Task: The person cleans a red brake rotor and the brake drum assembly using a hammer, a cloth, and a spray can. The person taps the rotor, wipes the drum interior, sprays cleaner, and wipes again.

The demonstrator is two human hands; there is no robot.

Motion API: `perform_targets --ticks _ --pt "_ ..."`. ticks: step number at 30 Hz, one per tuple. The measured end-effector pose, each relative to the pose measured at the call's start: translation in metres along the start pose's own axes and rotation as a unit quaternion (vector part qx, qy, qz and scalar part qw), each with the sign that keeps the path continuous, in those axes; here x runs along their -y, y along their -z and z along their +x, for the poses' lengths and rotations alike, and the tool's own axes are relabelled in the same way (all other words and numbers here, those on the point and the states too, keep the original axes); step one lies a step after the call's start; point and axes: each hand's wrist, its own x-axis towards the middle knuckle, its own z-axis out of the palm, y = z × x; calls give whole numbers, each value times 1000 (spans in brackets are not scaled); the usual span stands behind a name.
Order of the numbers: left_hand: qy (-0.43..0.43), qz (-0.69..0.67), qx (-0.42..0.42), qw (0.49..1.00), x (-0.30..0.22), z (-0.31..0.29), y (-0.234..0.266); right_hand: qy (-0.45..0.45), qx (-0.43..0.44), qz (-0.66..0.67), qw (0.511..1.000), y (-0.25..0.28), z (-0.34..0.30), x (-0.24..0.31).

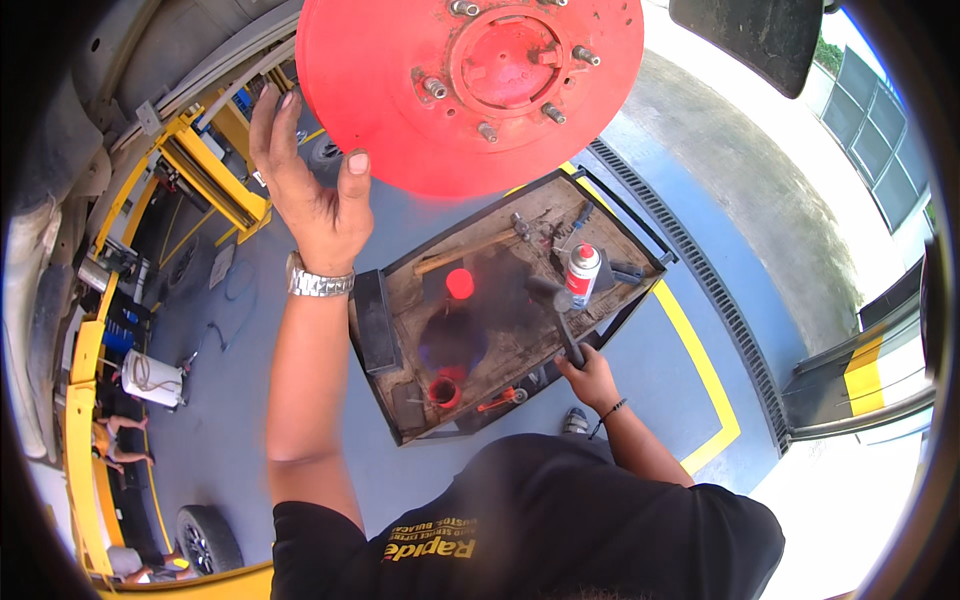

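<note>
A red-coated brake disc (400, 130) with several wheel studs around its hub fills the top of the view. My left hand (318, 205) is raised at its lower left edge, fingers apart and holding nothing. The thumb overlaps the rim; I cannot tell if it touches. Lower right, my right hand (590, 380) is closed round the handle of a dark-headed hammer (565, 325), held above a tool cart (415, 300). Just beyond the hammer head stands a white and red spray can (582, 272).
On the cart lie a wooden-handled hammer (470, 250), a red cap (460, 284), a red cup (444, 392) and an orange tool (502, 400). A floor grate (690, 260) runs on the right. Yellow lift parts (205, 175) and a wheel (208, 540) stand left.
</note>
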Motion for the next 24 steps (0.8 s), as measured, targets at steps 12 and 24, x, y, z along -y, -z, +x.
perform_targets --ticks 12,24 --pt "321 -203 -97 920 -13 2 -49 381 -232 262 856 22 95 111" --pt "387 -214 -188 877 -15 21 -63 492 -49 514 701 216 185 329"
